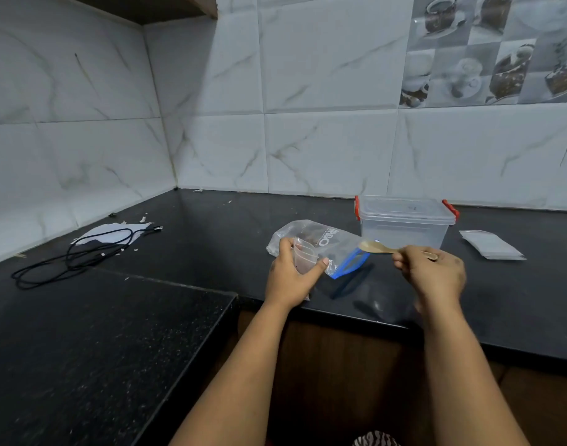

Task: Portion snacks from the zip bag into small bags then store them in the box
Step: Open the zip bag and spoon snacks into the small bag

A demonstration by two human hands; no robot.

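A clear zip bag (332,241) with a blue zip edge and dark snacks inside lies on the black counter (211,239). My left hand (290,278) grips a small clear bag (304,257) with its mouth held open, just in front of the zip bag. My right hand (431,275) pinches the handle of a wooden spoon (377,247); the spoon's bowl hovers over the zip bag's blue mouth. A clear plastic box (404,225) with red clips and its lid on stands behind the spoon.
A flat stack of small bags (491,244) lies to the right of the box. A black cable (83,255) and white paper (111,231) lie at the far left near the tiled wall. The counter's front edge runs below my hands.
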